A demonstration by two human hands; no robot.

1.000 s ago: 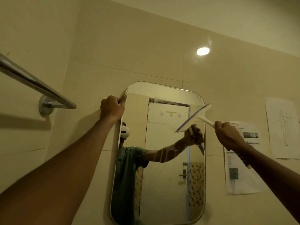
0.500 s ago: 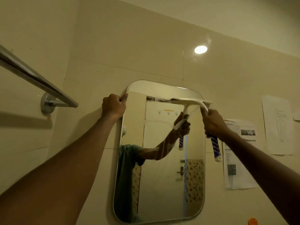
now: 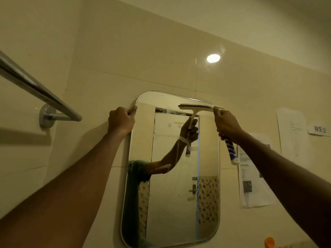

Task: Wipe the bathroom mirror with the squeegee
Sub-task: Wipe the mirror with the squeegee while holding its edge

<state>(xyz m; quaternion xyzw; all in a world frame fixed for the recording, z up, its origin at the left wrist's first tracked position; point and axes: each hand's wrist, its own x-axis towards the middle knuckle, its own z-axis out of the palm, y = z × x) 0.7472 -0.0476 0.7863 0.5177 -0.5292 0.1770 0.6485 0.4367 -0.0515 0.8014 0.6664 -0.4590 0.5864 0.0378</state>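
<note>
Squeegee (image 3: 202, 106) blade above right hand (image 3: 226, 125) gripping handle, left hand (image 3: 120, 120) pinching mirror (image 3: 172, 194) edge

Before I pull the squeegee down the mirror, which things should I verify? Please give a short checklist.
1. Blade of the squeegee sits near the top edge of the mirror: ok.
2. Blade roughly level: ok.
3. Handle gripped by the right hand: ok.
4. Mirror's upper left edge held by the left hand: ok.
5. Blade pressed flat on the glass: cannot tell.
6. Blade covers the full width: not ok, only the right part.
</note>
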